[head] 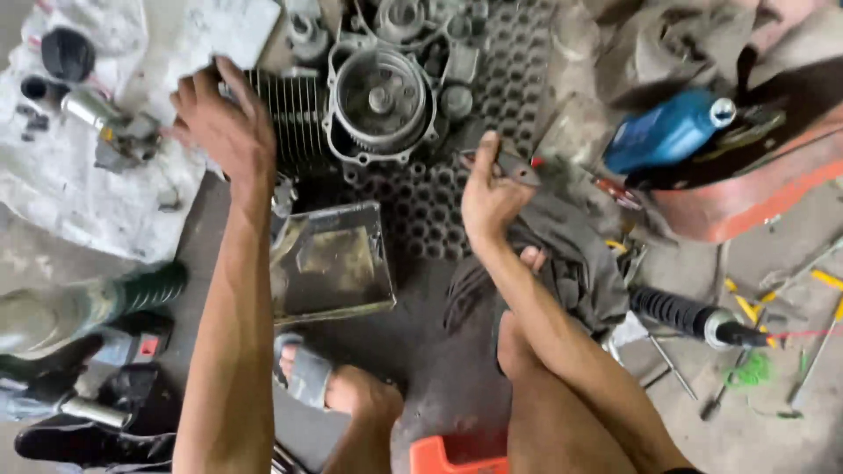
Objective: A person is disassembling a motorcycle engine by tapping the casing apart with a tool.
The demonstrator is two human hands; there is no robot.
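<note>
The engine block (pixel 351 110) is seen at top centre, lying on a dark perforated rubber mat (pixel 439 211) on the floor: grey cast metal, greasy, w/ a row of thin cooling fins on its left side & a round open housing w/ a hub in the middle on its right. The left hand (pixel 219 123) is laid over the fins' left end, fingers spread & curled on the metal, so a loose open grip resting on the block rather than closed round it. The right hand (pixel 492 189) is held just right of the housing, apart from it, pinched shut on a small flat dark metal piece (pixel 509 165); what that piece is can't be made out.

Little free room is left: a shallow clear tray (pixel 329 263) sits just below the block, a white cloth (pixel 97 167) w/ small parts lies to the left, a grey rag (pixel 571 254) under the right wrist. A blue bottle (pixel 667 132) is seen well to the right, on a red-orange panel (pixel 746 193). A black coil spring shock (pixel 689 316) lies lower right.

The block's top is cut off by the frame edge; its lower left is hidden behind the left forearm.
</note>
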